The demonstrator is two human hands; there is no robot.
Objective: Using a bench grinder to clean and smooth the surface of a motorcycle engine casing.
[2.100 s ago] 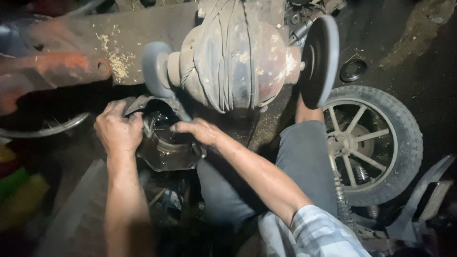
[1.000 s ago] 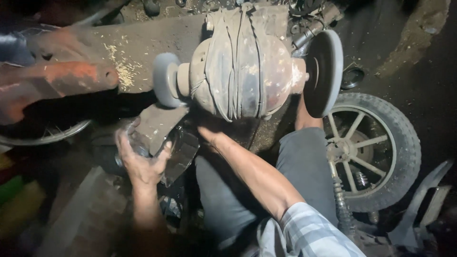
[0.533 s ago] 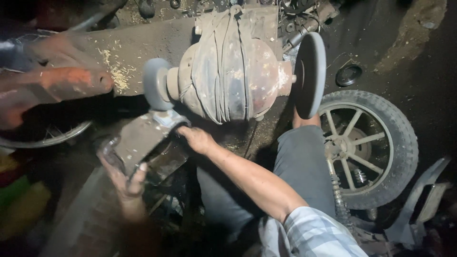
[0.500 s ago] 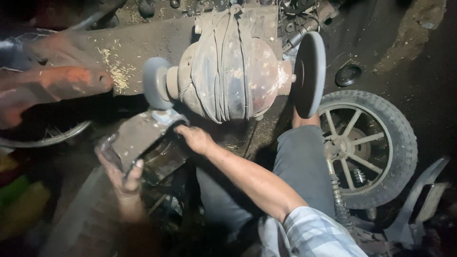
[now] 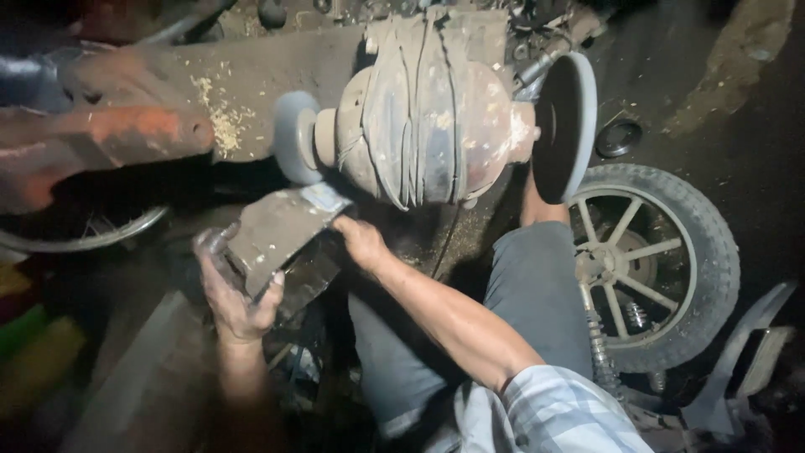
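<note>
A bench grinder (image 5: 428,109) wrapped in dark rubber strips sits ahead of me, with a small grey wheel (image 5: 293,149) on its left and a larger dark wheel (image 5: 563,126) on its right. I hold a bent, dirty metal part (image 5: 281,231) just under the small wheel. My left hand (image 5: 235,294) grips its lower left end from below. My right hand (image 5: 360,243) holds its right edge near the grinder body. The part's upper tip lies close to the small wheel; contact cannot be made out.
A rusty red metal piece (image 5: 109,138) and a sawdust-strewn surface (image 5: 226,92) lie at the left. A spoked scooter wheel (image 5: 650,264) stands at the right beside my grey-trousered knee (image 5: 537,277). A thin rim (image 5: 75,239) curves at far left.
Both hands have raised the metal part from low down up toward the small grey wheel. My left hand moved from its top to under its lower end.
</note>
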